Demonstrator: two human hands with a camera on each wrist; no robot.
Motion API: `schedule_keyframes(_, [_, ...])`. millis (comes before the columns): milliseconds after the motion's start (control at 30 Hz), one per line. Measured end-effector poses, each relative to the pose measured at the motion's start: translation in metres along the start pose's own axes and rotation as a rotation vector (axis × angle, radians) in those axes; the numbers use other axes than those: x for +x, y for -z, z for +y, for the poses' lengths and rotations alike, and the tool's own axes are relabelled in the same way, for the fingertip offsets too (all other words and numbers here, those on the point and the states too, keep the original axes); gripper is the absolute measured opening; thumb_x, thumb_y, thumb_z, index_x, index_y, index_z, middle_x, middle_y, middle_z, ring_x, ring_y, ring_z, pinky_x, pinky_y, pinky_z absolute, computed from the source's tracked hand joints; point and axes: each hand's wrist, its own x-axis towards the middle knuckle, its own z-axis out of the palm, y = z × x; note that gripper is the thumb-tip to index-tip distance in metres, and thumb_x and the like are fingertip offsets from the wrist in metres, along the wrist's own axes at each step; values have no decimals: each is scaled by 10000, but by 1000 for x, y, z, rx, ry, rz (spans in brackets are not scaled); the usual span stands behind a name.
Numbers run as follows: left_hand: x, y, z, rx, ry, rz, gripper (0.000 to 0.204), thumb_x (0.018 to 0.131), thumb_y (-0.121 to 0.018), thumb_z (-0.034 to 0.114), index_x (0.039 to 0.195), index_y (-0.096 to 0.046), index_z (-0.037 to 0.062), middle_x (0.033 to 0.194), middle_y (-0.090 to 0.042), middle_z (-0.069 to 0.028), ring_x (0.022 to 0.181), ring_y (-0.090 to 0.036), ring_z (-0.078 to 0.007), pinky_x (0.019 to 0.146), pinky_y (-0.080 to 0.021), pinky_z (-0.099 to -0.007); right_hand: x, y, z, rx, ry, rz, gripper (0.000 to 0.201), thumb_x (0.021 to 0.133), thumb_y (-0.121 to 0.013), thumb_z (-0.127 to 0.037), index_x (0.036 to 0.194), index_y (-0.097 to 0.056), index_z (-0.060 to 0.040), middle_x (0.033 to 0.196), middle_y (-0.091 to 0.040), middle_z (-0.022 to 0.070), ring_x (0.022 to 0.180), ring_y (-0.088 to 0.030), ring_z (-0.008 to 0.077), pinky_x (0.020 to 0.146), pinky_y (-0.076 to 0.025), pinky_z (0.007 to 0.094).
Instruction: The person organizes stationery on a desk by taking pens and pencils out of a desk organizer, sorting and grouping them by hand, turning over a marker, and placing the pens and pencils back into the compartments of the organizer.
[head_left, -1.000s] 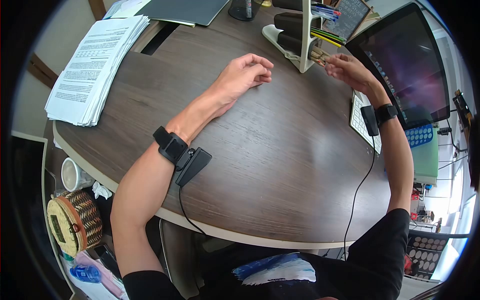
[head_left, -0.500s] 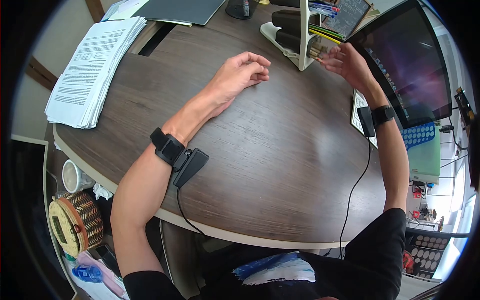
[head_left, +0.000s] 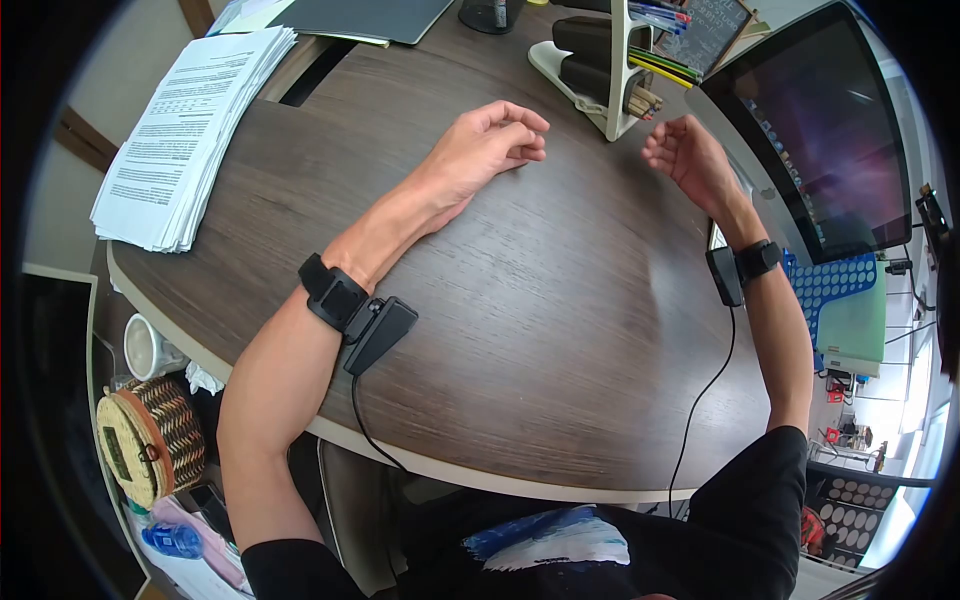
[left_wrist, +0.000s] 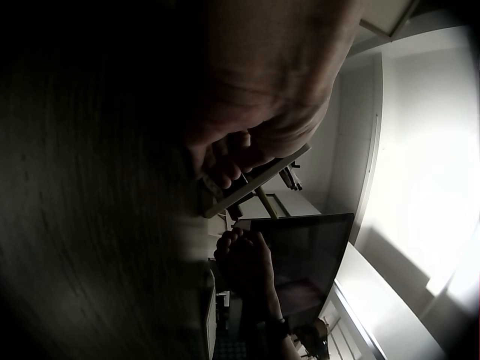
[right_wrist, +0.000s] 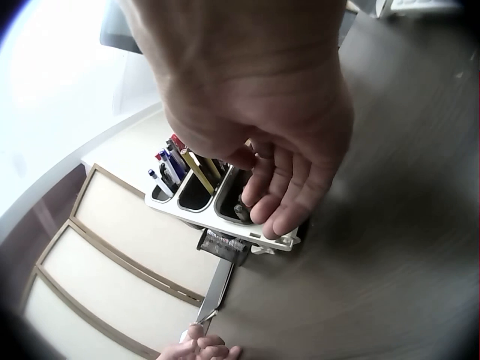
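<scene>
My left hand (head_left: 487, 148) rests on the wooden desk, fingers loosely curled around nothing. To the right of a white-framed pen organizer (head_left: 616, 90), my right hand (head_left: 690, 165) hovers with relaxed, slightly bent fingers and nothing visible in them. A bundle of brown sticks (head_left: 643, 102) lies in the organizer's nearest compartment, a small gap away from the right fingertips. The right wrist view has the right hand (right_wrist: 281, 157) in front of the organizer (right_wrist: 180, 210), partly hiding that compartment; yellow pencils (right_wrist: 199, 171) and pens (right_wrist: 171, 166) stand in the others.
A monitor (head_left: 815, 130) stands right of the organizer, with a keyboard partly behind the right wrist. A paper stack (head_left: 190, 140) lies at the left, a dark folder (head_left: 365, 15) and a black mesh cup (head_left: 490, 14) at the back. Cables hang from both wrist cameras.
My right hand has drawn back from the stick compartment, slightly toward the body, leaving the sticks in fuller view. My left hand has stayed nearly still.
</scene>
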Motion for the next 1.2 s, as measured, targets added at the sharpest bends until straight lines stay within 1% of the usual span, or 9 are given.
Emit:
schedule_keyframes(133, [1,-2,0,3,13,-5,282,1113,-592,208,1289,-653,-2,1171,-647,-92,1192,-655,-185,1193,-518,-371,-12,-31,-12,72,81,5,472,1185,-341,-323,1221,-654,29,1272,-729,195,1190,-723,284,1045,-570,397])
schedule_keyframes(267, [1,-1,-1,-11,8,-3,278,1110,-596,203,1290,-652,-1,1178,-648,-92,1191,-656,-186,1189,-518,-367,-34,-21,6,14,88,14,457,1184,-362,-326,1225,-663,15,1239,-737,167,1150,-728,249,1009,-568,374])
schedule_keyframes(367, [1,0,-1,-19,11,-18,274,1108,-601,196,1295,-649,2,1186,-650,-91,1192,-656,-187,1185,-517,-365,-66,-10,32,96,31,-1,396,1173,-402,-324,1167,-666,-29,1129,-742,111,1015,-726,198,881,-557,326])
schedule_keyframes(433, [0,-2,2,-5,28,-11,274,1105,-610,197,1298,-648,7,1192,-651,-91,1200,-655,-192,1188,-509,-366,-93,-9,51,179,36,127,318,1152,-475,-317,1046,-654,-77,942,-705,47,824,-674,149,712,-502,285])
schedule_keyframes(667, [-3,-8,9,5,54,18,275,1096,-634,192,1300,-637,8,1207,-651,-91,1219,-658,-216,1195,-500,-382,-170,-10,90,-62,230,354,386,1111,-586,-232,749,-535,-110,657,-496,-24,585,-428,83,552,-343,264])
schedule_keyframes(800, [-1,-7,8,-39,59,36,260,1097,-618,150,1310,-621,1,1201,-656,-102,1221,-667,-252,1189,-509,-417,-182,-1,110,14,257,349,411,1094,-623,-179,718,-463,-130,649,-432,-59,594,-338,50,541,-257,252])
schedule_keyframes(900, [0,-4,10,-61,81,50,253,1092,-619,130,1308,-617,0,1194,-659,-109,1216,-669,-259,1209,-498,-430,-182,-5,114,-92,292,395,419,1078,-645,-157,710,-445,-144,656,-428,-73,599,-320,37,538,-243,255])
schedule_keyframes(1100, [1,-6,8,-24,74,90,258,1083,-623,118,1310,-613,-5,1199,-661,-118,1209,-669,-269,1236,-486,-456,-185,-1,114,48,306,400,456,1064,-662,-142,695,-395,-134,658,-379,-95,624,-301,36,557,-247,269])
schedule_keyframes(1200, [1,-8,7,-27,75,105,272,1082,-622,114,1329,-600,-1,1214,-656,-116,1227,-655,-268,1246,-480,-474,-185,-8,113,-213,347,380,482,1058,-676,-171,690,-373,-97,636,-357,-77,623,-293,53,555,-261,302])
